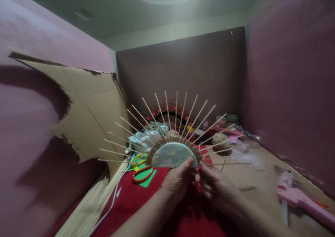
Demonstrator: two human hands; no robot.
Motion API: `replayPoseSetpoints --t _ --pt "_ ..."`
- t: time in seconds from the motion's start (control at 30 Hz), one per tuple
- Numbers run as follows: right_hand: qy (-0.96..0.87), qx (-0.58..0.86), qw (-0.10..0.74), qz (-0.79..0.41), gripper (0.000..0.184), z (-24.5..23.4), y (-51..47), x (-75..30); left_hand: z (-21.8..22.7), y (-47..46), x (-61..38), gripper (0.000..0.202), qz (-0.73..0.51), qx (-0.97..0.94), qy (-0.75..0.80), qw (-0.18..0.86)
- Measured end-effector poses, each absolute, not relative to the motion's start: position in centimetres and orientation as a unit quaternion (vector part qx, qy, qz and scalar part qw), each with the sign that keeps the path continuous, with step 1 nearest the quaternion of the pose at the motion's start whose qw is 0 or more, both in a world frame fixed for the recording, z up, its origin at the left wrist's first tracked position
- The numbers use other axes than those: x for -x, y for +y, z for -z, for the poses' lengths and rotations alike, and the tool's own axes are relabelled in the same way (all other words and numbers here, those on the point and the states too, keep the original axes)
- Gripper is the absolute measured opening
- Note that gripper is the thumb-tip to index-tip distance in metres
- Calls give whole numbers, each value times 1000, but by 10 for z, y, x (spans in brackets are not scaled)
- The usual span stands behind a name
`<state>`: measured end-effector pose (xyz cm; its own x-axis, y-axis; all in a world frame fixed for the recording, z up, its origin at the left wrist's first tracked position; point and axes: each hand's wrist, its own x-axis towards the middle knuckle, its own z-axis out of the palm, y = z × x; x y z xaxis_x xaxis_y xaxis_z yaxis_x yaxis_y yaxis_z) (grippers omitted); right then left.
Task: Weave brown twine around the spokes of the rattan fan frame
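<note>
- Centrally, a half-round fan [172,155] of patterned cloth, woven rim and radiating sticks rises above red cloth [123,198].
- Left hand [178,183]: grip clamped on the fan's lower right, thumb over its front.
- Right hand [217,186]: fingertips at the rim's right end; cannot tell whether they clamp it.
- Sticks partly block a twine ball [221,141] on the worktop [246,202]; a pink glue gun [295,195] lies nearer.
- Left: green sheet [147,182] under an orange loop [136,181], torn cardboard [91,108].
</note>
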<state>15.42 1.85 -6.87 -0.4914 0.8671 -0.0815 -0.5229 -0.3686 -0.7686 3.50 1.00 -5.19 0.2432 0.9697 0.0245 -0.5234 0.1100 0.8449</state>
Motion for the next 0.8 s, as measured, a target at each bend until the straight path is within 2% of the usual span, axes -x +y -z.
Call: replayPoseSetpoints --t 0.27,0.4,0.57,0.8 --pt "-301 224 466 -801 26 71 24 -157 49 8 -33 33 -546 -389 276 689" --pt "-283 211 482 -802 26 74 29 -157 46 9 -30 32 -574 -350 271 689" --pt "-248 216 506 -797 26 72 32 -159 41 13 -24 20 -637 -289 251 669" --pt "-222 231 530 -785 27 71 37 -161 42 22 -15 16 -651 -233 267 671"
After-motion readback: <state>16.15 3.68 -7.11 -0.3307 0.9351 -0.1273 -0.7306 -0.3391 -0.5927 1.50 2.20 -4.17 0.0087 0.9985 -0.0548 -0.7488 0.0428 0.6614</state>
